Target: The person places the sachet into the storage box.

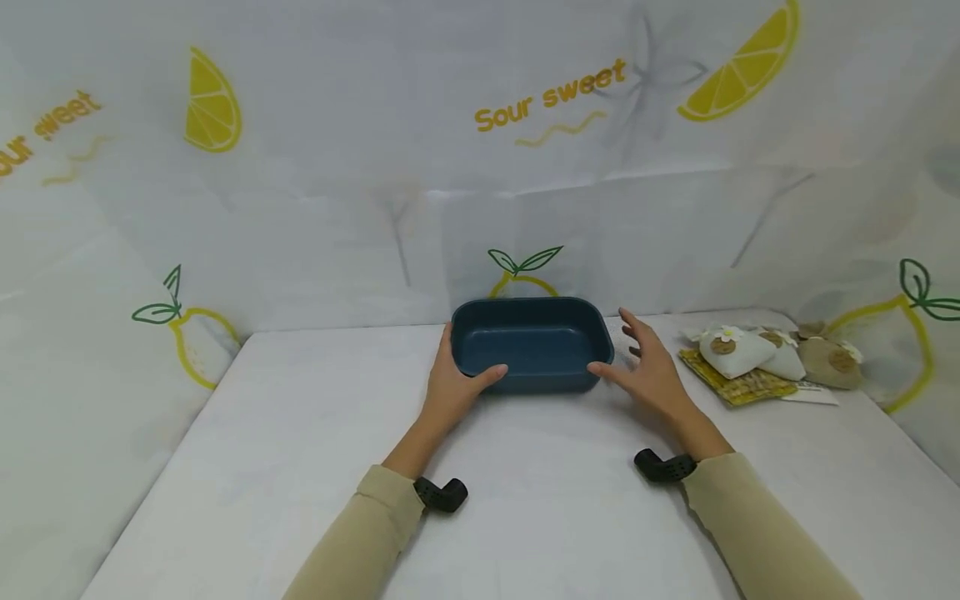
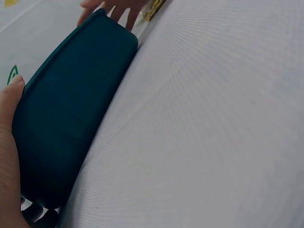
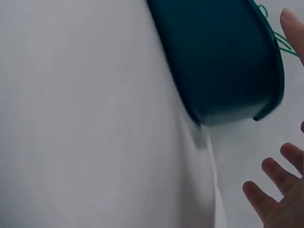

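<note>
Evidently a half-made hold on a blue tub (image 1: 536, 382)

Far left, a broad bare stretch of white table (image 1: 285, 467), with ample room for a sideways move.

Next, a left hand (image 1: 452, 385) at the tub's left end, in a curled grip: thumb at the near rim, fingers round the end wall. Looks, on this side, finished.

In the middle, the tub itself. Sits open side up at the back of the table, with nothing visible inside. Just behind, an upright cloth (image 1: 337, 242), so little space for any push backward; in front, a wide open run of table. Impossible to tell about any gap beneath the base.

Just right of that, a right hand (image 1: 652, 377), wide and holding nothing, with thumb near the front right corner and fingers spread apart from the wall. Seems, on this side, not yet secured; leaves only a slim margin at that corner.

Far right, well apart from the tub, two white pouches (image 1: 735, 353), a tan pouch (image 1: 825, 364) and a yellow packet (image 1: 738, 392). Lie heaped near the table's right edge, untouched. Offer less free room here than on the left.
</note>
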Tool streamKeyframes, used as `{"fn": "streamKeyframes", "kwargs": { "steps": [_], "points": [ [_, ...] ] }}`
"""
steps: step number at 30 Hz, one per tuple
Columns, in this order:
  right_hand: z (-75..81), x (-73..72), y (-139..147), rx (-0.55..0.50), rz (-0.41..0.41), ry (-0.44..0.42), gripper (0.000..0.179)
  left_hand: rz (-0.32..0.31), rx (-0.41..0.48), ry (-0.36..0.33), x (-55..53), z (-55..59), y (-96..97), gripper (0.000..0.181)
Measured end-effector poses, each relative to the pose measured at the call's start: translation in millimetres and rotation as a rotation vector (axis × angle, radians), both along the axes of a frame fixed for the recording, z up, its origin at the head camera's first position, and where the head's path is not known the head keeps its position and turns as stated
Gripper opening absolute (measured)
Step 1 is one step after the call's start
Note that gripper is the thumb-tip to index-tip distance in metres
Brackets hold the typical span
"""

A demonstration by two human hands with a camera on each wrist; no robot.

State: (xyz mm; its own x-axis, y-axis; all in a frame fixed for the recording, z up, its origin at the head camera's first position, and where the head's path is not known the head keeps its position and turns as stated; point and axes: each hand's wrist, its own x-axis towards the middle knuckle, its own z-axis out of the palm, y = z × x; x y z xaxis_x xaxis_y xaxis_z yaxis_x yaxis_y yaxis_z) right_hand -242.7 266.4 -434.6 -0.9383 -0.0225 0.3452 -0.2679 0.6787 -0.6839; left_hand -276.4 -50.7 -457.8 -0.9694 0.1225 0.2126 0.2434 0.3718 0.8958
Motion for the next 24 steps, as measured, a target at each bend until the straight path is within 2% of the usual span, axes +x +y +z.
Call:
{"fn": "streamKeyframes", "kwargs": {
  "steps": [3,6,9,11,15,20,24],
  "points": [
    [8.8,1.1,16.9,0.088,-0.055,0.056,0.101,0.005,-0.002,0.004,-0.4,-2.1,-2.4,0.126],
    [14.1,4.3,40.0,0.174,-0.112,0.159,0.101,0.009,0.004,0.004,0.5,-2.8,-4.0,0.126],
    [14.0,9.0,65.7,0.246,-0.179,0.288,0.100,0.009,0.008,-0.002,2.0,-1.4,-4.4,0.125],
    [13.0,13.2,80.9,0.269,-0.223,0.314,0.100,0.007,0.007,-0.003,2.1,-0.5,-3.9,0.125],
    [11.8,17.6,101.5,0.286,-0.281,0.283,0.101,0.002,0.002,0.008,0.7,0.5,-2.3,0.125],
    [9.8,14.7,113.8,0.324,-0.283,0.274,0.106,0.003,0.001,0.021,-0.9,0.0,-1.0,0.126],
    [7.4,14.4,120.5,0.356,-0.286,0.159,0.107,-0.001,0.007,0.013,-1.5,-1.2,-0.4,0.125]
  ]
}}
